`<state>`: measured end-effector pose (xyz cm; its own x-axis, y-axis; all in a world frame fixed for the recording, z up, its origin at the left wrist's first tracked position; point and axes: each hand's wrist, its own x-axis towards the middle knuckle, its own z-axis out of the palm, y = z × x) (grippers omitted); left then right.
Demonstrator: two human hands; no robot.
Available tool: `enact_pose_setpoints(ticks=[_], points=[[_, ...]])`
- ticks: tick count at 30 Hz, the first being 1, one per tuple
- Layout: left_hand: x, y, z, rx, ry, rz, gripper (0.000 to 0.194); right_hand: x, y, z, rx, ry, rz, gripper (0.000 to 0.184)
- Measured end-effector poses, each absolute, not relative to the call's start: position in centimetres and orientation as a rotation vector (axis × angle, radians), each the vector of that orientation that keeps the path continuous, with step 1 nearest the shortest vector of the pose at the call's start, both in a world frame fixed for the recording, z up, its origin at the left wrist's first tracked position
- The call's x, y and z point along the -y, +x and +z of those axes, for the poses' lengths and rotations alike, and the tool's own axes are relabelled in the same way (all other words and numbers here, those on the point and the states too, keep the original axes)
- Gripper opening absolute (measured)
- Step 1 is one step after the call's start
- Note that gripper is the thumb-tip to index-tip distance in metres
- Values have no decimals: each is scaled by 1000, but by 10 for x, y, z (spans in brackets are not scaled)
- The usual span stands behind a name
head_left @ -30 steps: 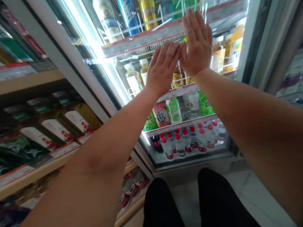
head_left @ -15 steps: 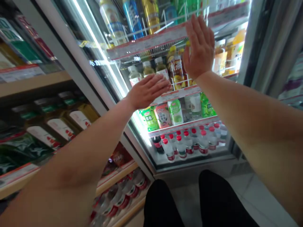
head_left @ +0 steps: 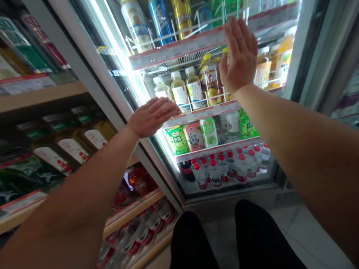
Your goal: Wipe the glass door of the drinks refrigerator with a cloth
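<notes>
My left hand (head_left: 155,116) is stretched out flat, palm down, in front of the left edge of a lit drinks cooler (head_left: 232,194). Nothing is in it. Just past its fingertips stand white-capped bottles of pale yellow drink (head_left: 180,89). My right hand (head_left: 239,56) is raised with fingers up and thumb apart, also holding nothing. It covers part of the middle shelf, between yellow-capped brown tea bottles (head_left: 212,78) and orange juice bottles (head_left: 284,59). Whether either hand touches a glass door, I cannot tell.
Below are green and pink drink bottles (head_left: 194,136), then red-capped water bottles (head_left: 215,173). Cans (head_left: 160,22) fill the upper shelf. At left, a wooden shelf unit (head_left: 42,98) holds dark bottles (head_left: 73,147). My black-trousered knees (head_left: 190,239) are over the tiled floor (head_left: 303,228).
My left hand has moved left and slightly down, uncovering the labels of the pale yellow bottles. My right hand stays raised in nearly the same place.
</notes>
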<state>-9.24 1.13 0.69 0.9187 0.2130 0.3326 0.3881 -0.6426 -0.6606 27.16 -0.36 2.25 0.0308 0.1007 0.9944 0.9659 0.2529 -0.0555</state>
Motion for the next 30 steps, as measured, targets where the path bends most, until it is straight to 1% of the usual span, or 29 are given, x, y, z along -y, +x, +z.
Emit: enact_pose_setpoints(ticks=[2,4,5,7,9,11,12,15,17,18,20,22,25,28,30], points=[[-14,-101,4,616,-2161,-550,47,5,272,22,1360,-1108,-944,64],[-14,-107,-17,733,-2053,-755,50,5,272,22,1359,-1112,-953,64],[-13,-111,-31,747,-2030,-804,51,5,272,22,1355,-1110,-960,65],[-10,-121,-56,701,-2110,-721,48,3,271,22,1352,-1103,-971,65],[-8,-134,-62,639,-2221,-552,43,1,272,22,1353,-1091,-981,66],[-9,-146,-45,642,-2249,-495,43,0,272,22,1350,-1086,-973,68],[-12,-149,-31,674,-2215,-553,45,0,273,21,1350,-1086,-964,67],[-23,-145,8,784,-1980,-925,56,1,274,21,1356,-1084,-942,64],[-26,-130,14,823,-1837,-1129,59,2,275,22,1374,-1087,-934,64],[-26,-121,11,822,-1815,-1170,59,1,275,22,1387,-1090,-934,64],[-23,-108,1,801,-1864,-1151,59,-1,276,23,1401,-1099,-933,67],[-23,-105,0,756,-1953,-1055,56,-3,276,24,1392,-1103,-943,69],[-41,-114,29,680,-1968,-922,56,-5,277,23,1386,-1079,-950,69],[-73,-117,66,636,-1795,-1063,60,-6,280,23,1406,-1047,-960,65],[-84,-104,71,595,-1728,-1163,61,-8,281,24,1418,-1055,-975,66]])
